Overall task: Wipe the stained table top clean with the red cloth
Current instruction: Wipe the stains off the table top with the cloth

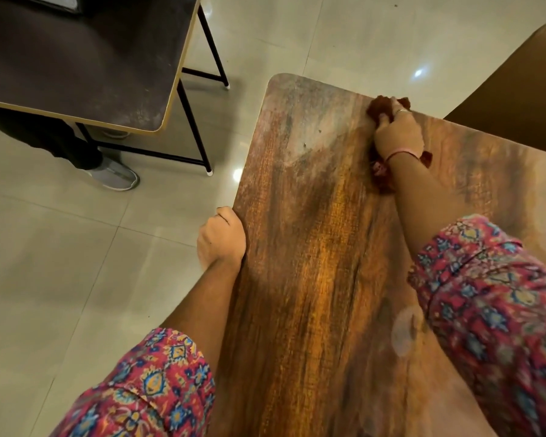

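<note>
The wood-grain table top fills the middle and right of the head view. Pale dusty stain covers its far left corner, and a round whitish mark lies near my right sleeve. My right hand presses the bunched red cloth onto the table at its far edge; more cloth shows under my wrist. My left hand grips the table's left edge, fingers curled under it.
A dark table with black metal legs stands at the upper left on the tiled floor. A person's leg and grey shoe show beneath it. A brown chair or board is at the upper right.
</note>
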